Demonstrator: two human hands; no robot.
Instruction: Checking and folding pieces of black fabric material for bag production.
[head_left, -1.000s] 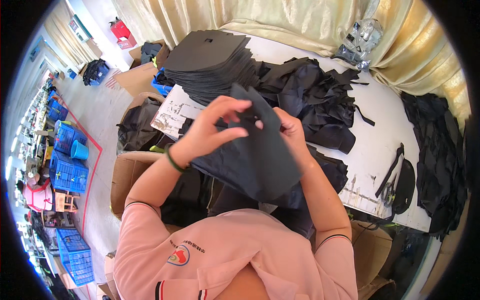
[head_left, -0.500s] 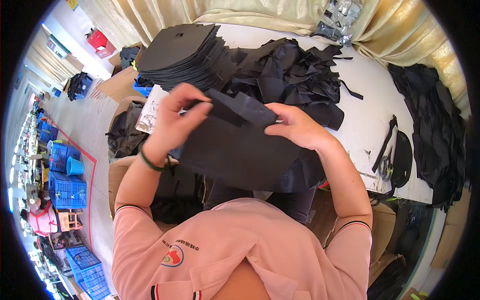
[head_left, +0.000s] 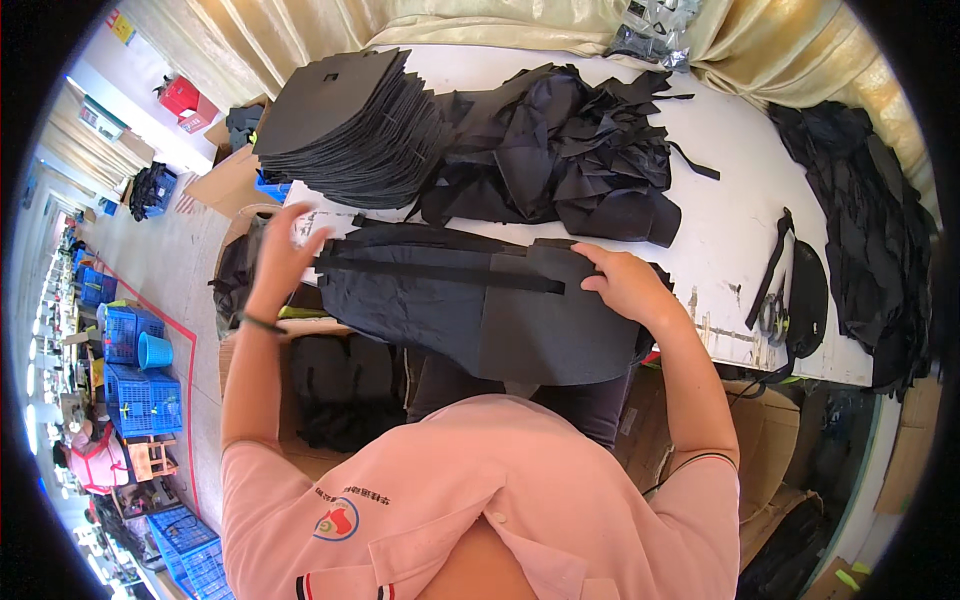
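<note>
A stiff black board panel (head_left: 550, 335) lies over my lap at the table's near edge, and my right hand (head_left: 632, 290) grips its far right edge, thumb on top. Black bag-like fabric (head_left: 400, 310) spreads out leftward from the panel. Along it runs a flat black strap (head_left: 430, 271), ending near a slot in the panel. Just beyond the fabric's left end, my left hand (head_left: 283, 258) is in the air, fingers apart and holding nothing.
A tall stack of black panels (head_left: 335, 115) stands at the back left of the white table (head_left: 735, 230). Beside it is a heap of black fabric pieces (head_left: 560, 150). Scissors (head_left: 772, 315) and a black pouch (head_left: 806, 310) lie at right, near hanging black fabric (head_left: 850, 220). Cardboard boxes flank my legs.
The panel has come down from a raised, tilted hold and the fabric now spreads leftward. My left hand has let go and moved left and down; my right hand stays on the panel.
</note>
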